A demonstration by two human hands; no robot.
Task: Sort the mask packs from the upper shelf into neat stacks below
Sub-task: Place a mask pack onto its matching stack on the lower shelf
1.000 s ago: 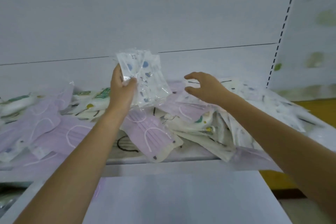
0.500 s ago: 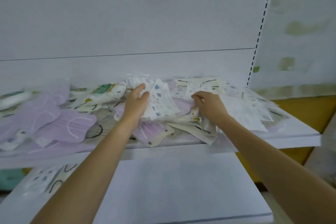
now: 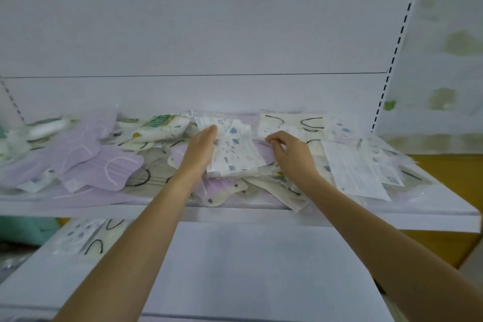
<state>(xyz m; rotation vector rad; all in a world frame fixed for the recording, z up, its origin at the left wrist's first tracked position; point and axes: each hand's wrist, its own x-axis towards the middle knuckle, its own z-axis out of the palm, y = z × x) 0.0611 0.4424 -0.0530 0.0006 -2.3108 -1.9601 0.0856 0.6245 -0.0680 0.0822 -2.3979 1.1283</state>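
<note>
**A:** From the head camera, what's different?

**B:** A second ago the left hand (image 3: pixel 200 150) held the blue-spotted pack (image 3: pixel 234 154) up clear of the heap. Now the pack lies back on the upper shelf (image 3: pixel 431 217) pile. The hand's fingers run straight along its left edge, thumb hidden. The right hand (image 3: pixel 290 150) has come in just right of it, fingers curled. Whether they pinch anything, I can't tell.

**A:** Meaning?

**B:** Probably gathering matching packs before carrying them down.

**A:** And around it?

**B:** Lilac packs (image 3: pixel 104 167) to the left, cream packs (image 3: pixel 295 123) behind, a paper-backed pack (image 3: pixel 352 172) to the right, all overlapping. A few sorted packs (image 3: pixel 86 238) lie at the lower shelf's (image 3: pixel 235 269) left end. Neighbouring wrappers may drag along.
</note>
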